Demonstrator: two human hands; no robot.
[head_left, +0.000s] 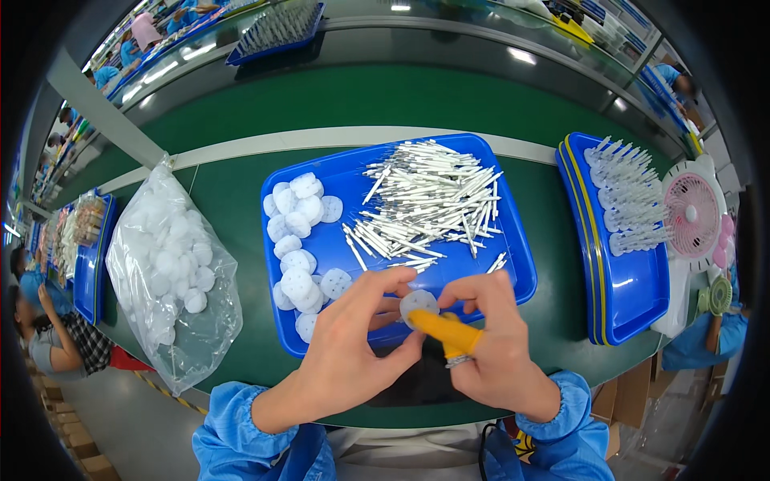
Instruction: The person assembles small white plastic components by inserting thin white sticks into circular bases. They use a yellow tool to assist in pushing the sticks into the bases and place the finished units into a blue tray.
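A round translucent white plastic disc (419,302) with small holes is held up between my hands, over the near edge of a blue tray (525,268). My left hand (345,345) has its fingers curled at the disc's left side. From the right, my right hand (497,341) grips it, a yellow-covered finger lying across its face; another yellow covering and a ring show below. Behind my hands, the tray bears loose white discs (298,280) on the left and a heap of thin white sticks with dark tips (441,196). My fingers hide the disc's underside.
A clear bag of white discs (176,264) lies to the left. Stacked blue trays (622,309) on the right hold upright assemblies (630,192) beside a pink-and-white fan (691,210). Beyond the green table runs a belt line with another loaded tray (277,36). Other people sit at both sides.
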